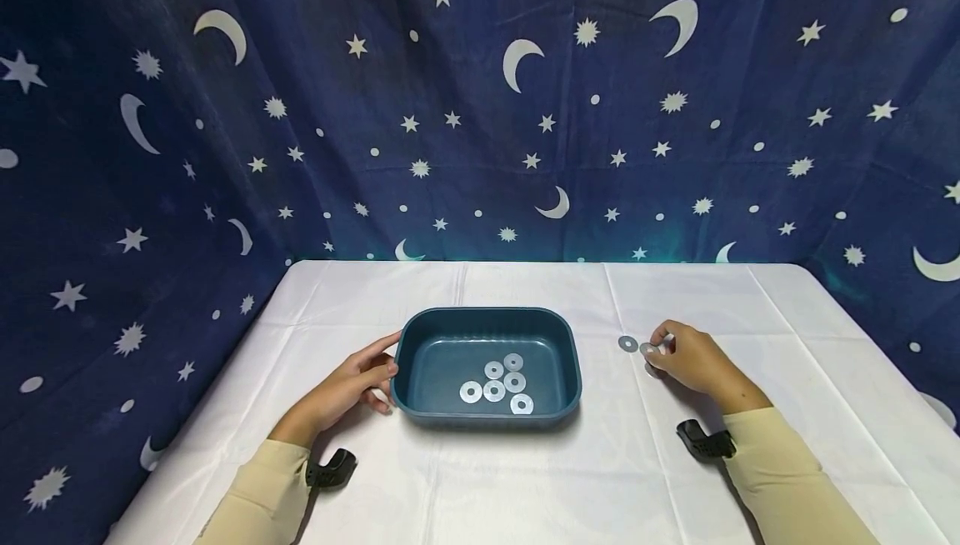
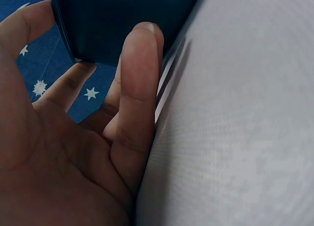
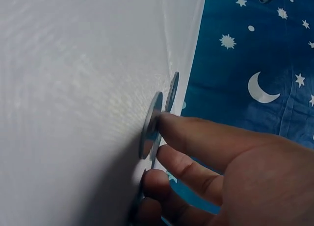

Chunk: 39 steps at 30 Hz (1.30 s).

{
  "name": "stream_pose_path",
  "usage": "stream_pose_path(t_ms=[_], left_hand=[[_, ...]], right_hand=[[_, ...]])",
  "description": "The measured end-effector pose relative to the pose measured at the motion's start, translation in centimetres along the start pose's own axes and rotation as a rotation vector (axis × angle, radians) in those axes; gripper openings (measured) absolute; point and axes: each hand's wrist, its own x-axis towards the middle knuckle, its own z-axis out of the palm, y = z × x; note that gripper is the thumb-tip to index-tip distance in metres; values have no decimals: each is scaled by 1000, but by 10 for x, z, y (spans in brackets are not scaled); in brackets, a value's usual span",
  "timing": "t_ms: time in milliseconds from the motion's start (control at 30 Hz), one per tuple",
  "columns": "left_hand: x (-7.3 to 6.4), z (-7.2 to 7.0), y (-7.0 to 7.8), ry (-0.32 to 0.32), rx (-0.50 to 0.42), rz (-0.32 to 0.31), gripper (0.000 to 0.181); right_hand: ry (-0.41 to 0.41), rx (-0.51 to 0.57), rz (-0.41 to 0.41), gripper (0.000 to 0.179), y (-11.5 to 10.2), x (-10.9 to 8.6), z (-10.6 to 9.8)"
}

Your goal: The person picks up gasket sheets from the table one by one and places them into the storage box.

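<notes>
Six washers [image 1: 507, 382] are held in the blue box [image 1: 435, 362]. The box's left wall is touched by the left hand [image 1: 352, 382], its fingers loosely spread. Right of the box, a metal washer [image 1: 643, 350] is pinched by the right hand [image 1: 690, 357]; nearer the box, a loose washer [image 1: 622, 343] is laid flat on the tabletop [image 1: 525, 495].

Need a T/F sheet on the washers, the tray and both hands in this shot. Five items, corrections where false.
1. Six washers lie in the tray. True.
2. The left hand touches the tray's left side. True.
3. The tray is upside down. False: it stands upright, opening upward.
4. A washer lies on the white cloth between the tray and the right hand. True.
5. The right hand is inside the tray. False: it is right of the tray, at washers on the cloth side.
</notes>
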Motion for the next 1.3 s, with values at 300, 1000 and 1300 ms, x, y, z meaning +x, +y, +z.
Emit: stream_pose_path(t_ms=[300, 1000, 1300], left_hand=[[0, 1, -1, -6, -9, 8, 67], [1, 2, 0, -2, -17, 14, 66], [0, 1, 0, 3, -18, 10, 67]], right_hand=[[-35, -4, 14, 25, -1, -2, -2], [-25, 79, -88, 8, -12, -3, 1], [18, 78, -121, 10, -28, -6, -2]])
